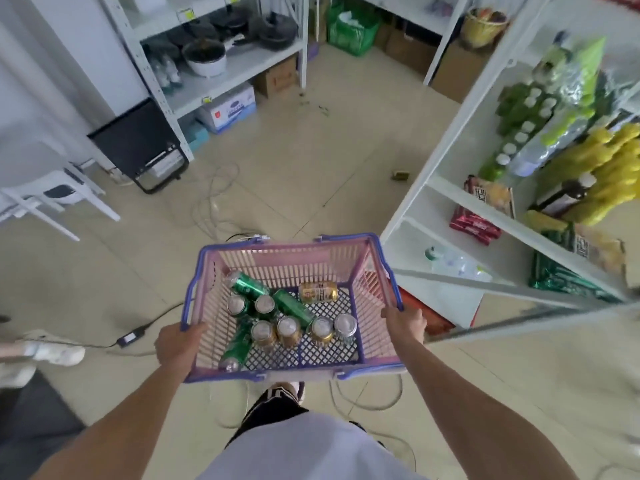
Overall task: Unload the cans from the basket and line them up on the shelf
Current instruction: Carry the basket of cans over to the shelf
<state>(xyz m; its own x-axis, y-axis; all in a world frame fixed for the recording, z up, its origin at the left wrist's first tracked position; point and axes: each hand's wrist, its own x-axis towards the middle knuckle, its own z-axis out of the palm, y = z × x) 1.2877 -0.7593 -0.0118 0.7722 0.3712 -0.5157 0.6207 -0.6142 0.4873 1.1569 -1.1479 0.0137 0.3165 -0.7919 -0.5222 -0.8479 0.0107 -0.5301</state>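
A pink plastic basket (pixel 372 268) with purple rims hangs in front of me, above the floor. My left hand (pixel 178 342) grips its left rim and my right hand (pixel 403 322) grips its right rim. Inside lie several green cans (pixel 292 306) on their sides and several gold cans (pixel 318 291), some upright near the front. The white metal shelf (pixel 498 230) stands to my right, its lower boards holding snack packs and bottles.
Cables and a power adapter (pixel 130 337) trail over the tiled floor. A second white rack (pixel 221 74) with pots stands at the back left, a black frame (pixel 138 143) and a white chair (pixel 52 195) to the left. Another person's shoe (pixel 59 353) shows at the far left.
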